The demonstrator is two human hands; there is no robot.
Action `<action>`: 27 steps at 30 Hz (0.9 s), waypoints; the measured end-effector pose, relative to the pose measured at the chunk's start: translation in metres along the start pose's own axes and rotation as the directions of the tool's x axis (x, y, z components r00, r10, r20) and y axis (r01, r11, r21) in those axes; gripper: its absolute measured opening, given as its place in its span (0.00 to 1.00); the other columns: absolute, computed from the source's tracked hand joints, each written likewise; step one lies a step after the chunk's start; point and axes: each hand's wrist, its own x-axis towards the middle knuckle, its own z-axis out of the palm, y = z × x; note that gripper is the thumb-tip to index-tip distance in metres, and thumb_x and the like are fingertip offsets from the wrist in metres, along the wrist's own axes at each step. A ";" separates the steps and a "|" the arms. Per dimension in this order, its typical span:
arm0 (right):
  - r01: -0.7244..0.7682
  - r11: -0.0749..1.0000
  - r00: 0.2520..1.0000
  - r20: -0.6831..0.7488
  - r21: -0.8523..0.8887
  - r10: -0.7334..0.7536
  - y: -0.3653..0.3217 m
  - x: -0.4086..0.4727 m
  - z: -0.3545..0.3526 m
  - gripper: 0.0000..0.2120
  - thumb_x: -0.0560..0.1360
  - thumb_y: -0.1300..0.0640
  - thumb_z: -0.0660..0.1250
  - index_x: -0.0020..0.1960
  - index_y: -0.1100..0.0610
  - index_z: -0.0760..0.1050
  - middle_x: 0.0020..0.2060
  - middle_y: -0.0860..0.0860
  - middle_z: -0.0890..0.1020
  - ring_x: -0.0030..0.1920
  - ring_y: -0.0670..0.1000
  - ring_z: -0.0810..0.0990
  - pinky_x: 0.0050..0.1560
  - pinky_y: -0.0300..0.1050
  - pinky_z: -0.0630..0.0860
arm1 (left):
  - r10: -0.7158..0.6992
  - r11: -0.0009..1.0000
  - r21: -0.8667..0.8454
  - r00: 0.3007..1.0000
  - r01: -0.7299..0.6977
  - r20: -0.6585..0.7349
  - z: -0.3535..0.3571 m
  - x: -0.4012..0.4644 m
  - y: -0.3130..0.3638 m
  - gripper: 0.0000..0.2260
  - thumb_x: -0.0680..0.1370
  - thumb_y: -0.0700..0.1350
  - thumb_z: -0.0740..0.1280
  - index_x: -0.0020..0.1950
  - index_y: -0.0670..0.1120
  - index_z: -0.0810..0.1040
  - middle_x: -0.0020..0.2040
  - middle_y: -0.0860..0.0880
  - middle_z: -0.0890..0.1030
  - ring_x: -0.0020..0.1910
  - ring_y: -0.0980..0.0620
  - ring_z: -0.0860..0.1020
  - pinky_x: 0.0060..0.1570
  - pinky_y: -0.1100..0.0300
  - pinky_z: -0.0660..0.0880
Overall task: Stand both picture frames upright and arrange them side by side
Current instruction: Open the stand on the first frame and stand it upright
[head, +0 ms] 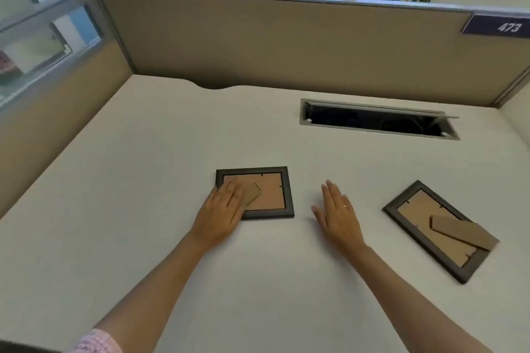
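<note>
Two dark picture frames lie face down on the pale desk (143, 180), brown backs and cardboard stands up. The left frame (271, 193) lies near the desk's middle. My left hand (222, 210) rests flat on its left part, fingers spread over the back and the stand, gripping nothing. My right hand (338, 213) is open, flat over the bare desk just right of that frame, apart from it. The right frame (438, 231) lies turned at an angle farther right, untouched.
An open cable hatch (375, 119) is cut into the desk behind the frames. Tan cubicle walls (286, 43) close the back and left sides, with a number plate (499, 26) at upper right. Plants stand behind the wall.
</note>
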 end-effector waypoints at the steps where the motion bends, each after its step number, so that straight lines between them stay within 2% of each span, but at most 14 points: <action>1: -0.015 1.000 1.000 -0.001 0.017 0.015 -0.001 -0.002 0.007 0.44 0.73 0.32 0.31 0.77 0.60 0.53 0.77 0.55 0.56 0.78 0.54 0.53 0.74 0.45 0.44 | -0.005 1.000 0.003 1.000 0.005 0.014 0.003 0.000 0.002 0.23 0.81 0.51 0.48 0.72 0.41 0.64 0.73 0.40 0.67 0.71 0.41 0.66 0.68 0.46 0.66; 6: -0.030 1.000 0.999 0.035 -0.006 0.030 -0.009 -0.002 0.023 0.46 0.72 0.31 0.29 0.77 0.58 0.55 0.77 0.53 0.57 0.77 0.52 0.54 0.74 0.45 0.45 | -0.068 0.996 -0.068 0.997 0.066 -0.022 0.011 -0.002 0.007 0.22 0.81 0.50 0.52 0.72 0.43 0.63 0.73 0.43 0.67 0.71 0.44 0.65 0.69 0.45 0.65; 11: -0.051 0.998 0.998 0.043 -0.044 0.053 -0.018 0.006 0.026 0.44 0.73 0.34 0.29 0.73 0.56 0.65 0.76 0.56 0.62 0.76 0.57 0.59 0.74 0.52 0.52 | -0.130 0.984 -0.129 0.991 0.127 -0.018 0.013 -0.004 0.014 0.23 0.80 0.53 0.54 0.72 0.45 0.64 0.73 0.45 0.66 0.72 0.45 0.65 0.68 0.43 0.65; 13: -0.069 0.997 0.998 0.015 0.022 0.069 -0.027 0.013 0.027 0.40 0.77 0.35 0.35 0.67 0.57 0.73 0.71 0.61 0.70 0.71 0.62 0.67 0.70 0.57 0.61 | -0.147 0.977 -0.159 0.989 0.143 -0.014 0.014 -0.004 0.019 0.23 0.80 0.54 0.54 0.73 0.45 0.63 0.74 0.46 0.66 0.72 0.45 0.64 0.67 0.44 0.67; 16: -0.113 0.980 0.992 -0.039 0.166 0.121 -0.050 0.028 0.026 0.29 0.79 0.43 0.49 0.56 0.63 0.79 0.60 0.60 0.78 0.57 0.63 0.76 0.58 0.53 0.70 | -0.171 0.968 -0.187 0.985 0.168 0.003 0.014 -0.004 0.026 0.25 0.80 0.57 0.54 0.73 0.47 0.62 0.74 0.46 0.65 0.73 0.46 0.62 0.66 0.44 0.68; 18: -0.170 0.946 0.983 -0.026 0.276 0.184 -0.064 0.036 0.020 0.21 0.79 0.50 0.57 0.51 0.67 0.78 0.56 0.59 0.76 0.51 0.59 0.76 0.51 0.47 0.70 | -0.189 0.962 -0.200 0.982 0.187 0.009 0.016 -0.005 0.030 0.27 0.79 0.59 0.55 0.73 0.47 0.62 0.74 0.46 0.65 0.73 0.46 0.62 0.66 0.44 0.68; 20: -0.268 0.891 0.958 0.007 0.366 0.286 -0.068 0.046 0.017 0.15 0.79 0.55 0.60 0.46 0.68 0.77 0.52 0.58 0.74 0.45 0.56 0.75 0.44 0.43 0.68 | -0.208 0.956 -0.210 0.978 0.204 0.003 0.016 -0.006 0.034 0.28 0.78 0.62 0.55 0.73 0.47 0.62 0.74 0.46 0.65 0.74 0.47 0.62 0.66 0.43 0.68; 23: -0.403 0.810 0.912 0.113 0.425 0.394 -0.064 0.057 0.008 0.15 0.76 0.57 0.61 0.33 0.62 0.70 0.38 0.57 0.72 0.33 0.53 0.69 0.34 0.43 0.64 | -0.217 0.955 -0.215 0.976 0.205 -0.030 0.015 -0.008 0.039 0.30 0.77 0.64 0.56 0.74 0.49 0.61 0.75 0.48 0.64 0.74 0.48 0.61 0.67 0.43 0.67; 25: -0.455 0.760 0.889 0.180 0.465 0.422 -0.063 0.063 0.001 0.14 0.75 0.56 0.62 0.34 0.61 0.65 0.32 0.54 0.70 0.32 0.53 0.67 0.34 0.44 0.63 | -0.217 0.955 -0.220 0.975 0.201 -0.050 0.015 -0.009 0.040 0.31 0.76 0.65 0.57 0.74 0.50 0.60 0.75 0.48 0.64 0.74 0.49 0.61 0.67 0.43 0.67; 27: -0.487 0.711 0.872 0.237 0.507 0.428 -0.063 0.066 -0.005 0.13 0.75 0.55 0.63 0.35 0.59 0.64 0.32 0.54 0.69 0.35 0.53 0.67 0.37 0.45 0.63 | -0.212 0.955 -0.227 0.975 0.191 -0.070 0.016 -0.010 0.040 0.32 0.76 0.66 0.57 0.74 0.50 0.60 0.75 0.49 0.64 0.74 0.49 0.61 0.67 0.43 0.68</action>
